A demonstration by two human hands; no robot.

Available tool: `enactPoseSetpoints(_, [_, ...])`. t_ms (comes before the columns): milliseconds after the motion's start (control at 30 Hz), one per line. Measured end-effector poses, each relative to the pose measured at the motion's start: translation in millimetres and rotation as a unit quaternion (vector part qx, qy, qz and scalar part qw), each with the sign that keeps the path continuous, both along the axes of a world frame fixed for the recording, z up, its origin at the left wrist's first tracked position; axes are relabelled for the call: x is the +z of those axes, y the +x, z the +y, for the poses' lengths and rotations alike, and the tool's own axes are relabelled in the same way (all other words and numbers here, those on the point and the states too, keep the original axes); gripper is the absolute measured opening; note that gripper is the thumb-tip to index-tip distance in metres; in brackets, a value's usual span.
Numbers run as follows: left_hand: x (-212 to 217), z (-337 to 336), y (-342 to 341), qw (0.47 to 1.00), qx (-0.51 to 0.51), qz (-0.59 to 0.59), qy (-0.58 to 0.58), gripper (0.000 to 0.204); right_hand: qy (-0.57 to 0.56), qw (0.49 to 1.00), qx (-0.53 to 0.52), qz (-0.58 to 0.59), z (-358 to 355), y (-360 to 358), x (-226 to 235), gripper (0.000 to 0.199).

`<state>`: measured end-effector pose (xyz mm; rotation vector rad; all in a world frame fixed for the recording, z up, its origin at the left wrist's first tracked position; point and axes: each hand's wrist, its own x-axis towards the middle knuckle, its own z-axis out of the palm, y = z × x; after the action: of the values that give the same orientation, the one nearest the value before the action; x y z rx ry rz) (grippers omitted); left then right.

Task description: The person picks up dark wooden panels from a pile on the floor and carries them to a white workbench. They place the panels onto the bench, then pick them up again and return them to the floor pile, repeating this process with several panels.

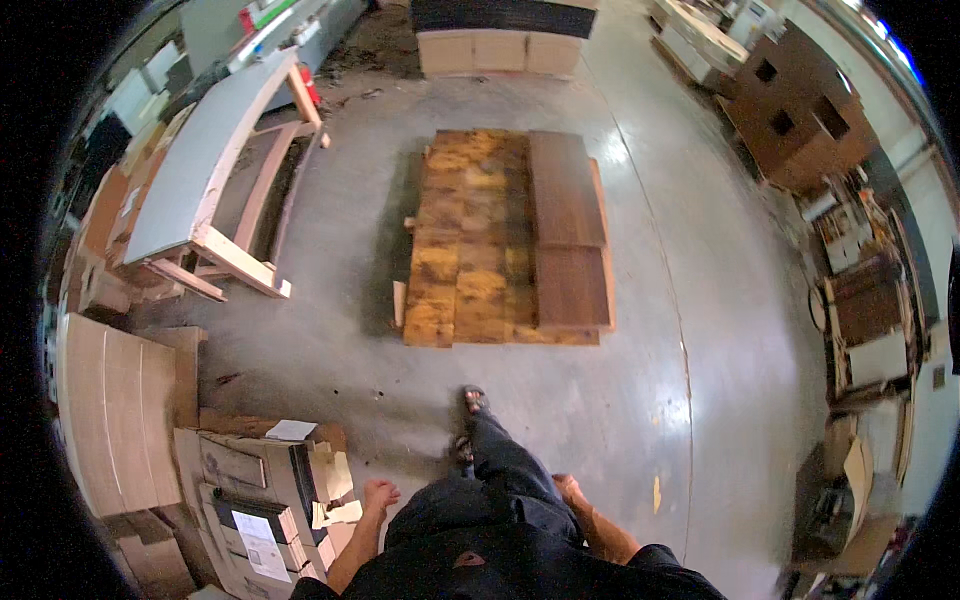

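My left hand [380, 494] hangs beside my left hip with its fingers loosely curled and nothing visible in it. Nearest to it is a stack of flat cardboard boxes [235, 465] with papers on top. On the other side, my right hand [569, 490] hangs by my right thigh, its fingers curled in and partly hidden; no object shows in it. Ahead of my feet lies a low stack of patchy yellow-brown wooden panels [470, 230], well beyond both hands. Two darker brown boards [568, 190] rest end to end along its right side.
A wooden-framed table with a grey top [190, 160] stands at the left. Tall cardboard [115, 400] leans nearby. A black-topped pale stack [500, 50] is at the far end. Brown boxes with cut-outs [800, 105] and clutter line the right wall. A floor crack [665, 270] runs lengthwise.
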<state>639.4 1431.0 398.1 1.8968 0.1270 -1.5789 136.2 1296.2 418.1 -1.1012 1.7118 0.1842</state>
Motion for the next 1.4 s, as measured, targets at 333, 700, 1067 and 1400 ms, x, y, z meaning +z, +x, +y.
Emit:
enactPoseSetpoints(333, [62.3, -129.0, 14.3, 0.986, 0.08, -0.107, -0.101, 0.022, 0.028, 0.988, 0.119, -0.091, -247.8, 106.0, -85.6, 0.03])
enactPoseSetpoints(700, [4.0, -88.9, 154.5, 0.973, 0.2, -0.112, -0.018, 0.026, -0.229, 0.945, 0.18, -0.149, -455.3, 347.5, -1.2, 0.031])
enactPoseSetpoints(1067, [2.4, -111.1, 424.2, 0.953, -0.06, -0.297, -0.015, 0.009, 0.017, 0.975, 0.22, 0.009, -344.3, 493.7, -18.7, 0.031])
enactPoseSetpoints(1400, [65.2, -243.2, 600.0, 0.959, 0.172, -0.192, -0.118, 0.006, -0.062, 0.967, 0.207, -0.137, -376.5, 632.1, -42.6, 0.029])
